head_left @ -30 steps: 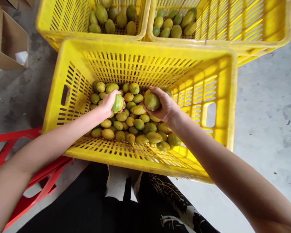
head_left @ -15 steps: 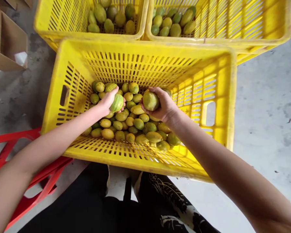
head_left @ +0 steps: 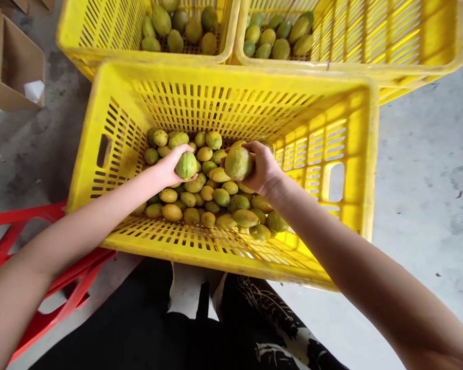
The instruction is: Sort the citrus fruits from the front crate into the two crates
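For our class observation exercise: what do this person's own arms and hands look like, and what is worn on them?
The left grip and right grip are bare hands without gloves. The left forearm and right forearm show no sleeve, watch or bracelet. Black clothing lower down has a pale pattern on its right side.

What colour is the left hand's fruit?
The fruit in the left hand is green with yellowish patches; head view.

Many fruits (head_left: pixel 220 197) lie inside the front crate (head_left: pixel 231 76). Behind it, a left crate (head_left: pixel 146 55) stands beside a right crate (head_left: pixel 442 36). A box (head_left: pixel 7 92) is at far left.
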`<act>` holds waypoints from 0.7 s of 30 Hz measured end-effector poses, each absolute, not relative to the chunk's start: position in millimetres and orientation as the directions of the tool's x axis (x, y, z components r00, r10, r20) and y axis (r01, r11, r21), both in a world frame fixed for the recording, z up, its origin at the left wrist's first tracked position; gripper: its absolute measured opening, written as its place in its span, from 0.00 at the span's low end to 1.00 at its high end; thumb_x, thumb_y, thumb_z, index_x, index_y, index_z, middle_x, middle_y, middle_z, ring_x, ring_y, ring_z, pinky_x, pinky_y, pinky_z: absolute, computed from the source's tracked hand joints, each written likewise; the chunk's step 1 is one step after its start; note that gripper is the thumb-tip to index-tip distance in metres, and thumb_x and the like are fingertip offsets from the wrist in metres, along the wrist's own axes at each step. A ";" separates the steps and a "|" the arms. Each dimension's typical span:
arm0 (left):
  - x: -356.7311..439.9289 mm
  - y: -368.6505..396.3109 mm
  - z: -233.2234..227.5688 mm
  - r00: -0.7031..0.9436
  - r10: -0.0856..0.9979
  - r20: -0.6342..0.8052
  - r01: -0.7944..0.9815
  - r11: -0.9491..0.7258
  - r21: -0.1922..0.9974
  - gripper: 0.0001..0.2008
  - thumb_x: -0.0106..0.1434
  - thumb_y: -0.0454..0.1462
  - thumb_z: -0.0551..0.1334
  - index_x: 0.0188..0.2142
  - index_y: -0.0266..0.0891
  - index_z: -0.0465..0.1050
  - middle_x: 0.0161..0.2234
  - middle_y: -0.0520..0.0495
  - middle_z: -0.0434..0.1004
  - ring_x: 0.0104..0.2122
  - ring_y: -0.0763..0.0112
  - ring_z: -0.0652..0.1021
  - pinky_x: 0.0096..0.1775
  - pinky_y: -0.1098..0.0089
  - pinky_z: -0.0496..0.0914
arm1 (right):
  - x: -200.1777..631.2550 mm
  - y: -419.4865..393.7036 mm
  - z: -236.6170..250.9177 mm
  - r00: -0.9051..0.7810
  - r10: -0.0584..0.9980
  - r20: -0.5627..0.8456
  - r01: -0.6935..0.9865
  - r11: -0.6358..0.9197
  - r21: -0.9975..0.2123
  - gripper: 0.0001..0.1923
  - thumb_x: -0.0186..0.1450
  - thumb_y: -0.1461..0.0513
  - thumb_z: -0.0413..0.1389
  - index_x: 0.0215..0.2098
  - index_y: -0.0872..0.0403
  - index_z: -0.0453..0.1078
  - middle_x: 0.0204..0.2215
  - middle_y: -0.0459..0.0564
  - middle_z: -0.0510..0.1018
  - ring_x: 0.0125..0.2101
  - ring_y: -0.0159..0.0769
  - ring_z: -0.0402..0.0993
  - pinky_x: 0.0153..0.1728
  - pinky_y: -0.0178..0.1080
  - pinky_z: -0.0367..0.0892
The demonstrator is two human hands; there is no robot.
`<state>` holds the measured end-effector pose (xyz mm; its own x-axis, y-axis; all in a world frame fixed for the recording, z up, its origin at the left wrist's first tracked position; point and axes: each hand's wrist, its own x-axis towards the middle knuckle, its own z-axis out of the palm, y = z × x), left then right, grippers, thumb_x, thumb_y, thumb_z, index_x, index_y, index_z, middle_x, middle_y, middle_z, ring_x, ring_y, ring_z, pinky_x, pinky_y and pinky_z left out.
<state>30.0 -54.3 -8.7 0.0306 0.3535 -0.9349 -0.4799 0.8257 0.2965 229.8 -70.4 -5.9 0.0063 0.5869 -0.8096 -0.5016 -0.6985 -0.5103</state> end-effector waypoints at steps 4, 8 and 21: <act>33.4 -54.2 -5.6 -0.032 0.321 -0.947 -0.511 0.809 0.291 0.13 0.67 0.37 0.75 0.47 0.46 0.75 0.29 0.51 0.76 0.26 0.61 0.81 0.30 0.63 0.82 | 228.1 -71.4 -11.3 0.009 0.607 -0.794 -0.510 -0.680 -0.526 0.08 0.67 0.56 0.65 0.40 0.49 0.73 0.31 0.48 0.79 0.38 0.44 0.84 0.33 0.41 0.85; 35.3 -54.9 -2.5 -0.030 0.283 -0.959 -0.508 0.821 0.259 0.05 0.71 0.37 0.69 0.45 0.43 0.76 0.28 0.49 0.77 0.21 0.64 0.78 0.22 0.69 0.78 | 226.6 -71.1 -10.7 0.014 0.628 -0.778 -0.517 -0.662 -0.543 0.11 0.64 0.59 0.69 0.41 0.48 0.72 0.30 0.44 0.77 0.35 0.40 0.82 0.33 0.39 0.85; 30.8 -55.7 -4.0 -0.058 0.283 -0.957 -0.434 0.856 0.280 0.08 0.68 0.35 0.70 0.45 0.44 0.75 0.29 0.49 0.76 0.22 0.64 0.77 0.26 0.66 0.80 | 226.9 -70.5 -7.6 0.028 0.508 -0.861 -0.487 -0.745 -0.456 0.06 0.71 0.58 0.63 0.44 0.49 0.72 0.30 0.45 0.76 0.34 0.40 0.79 0.33 0.42 0.84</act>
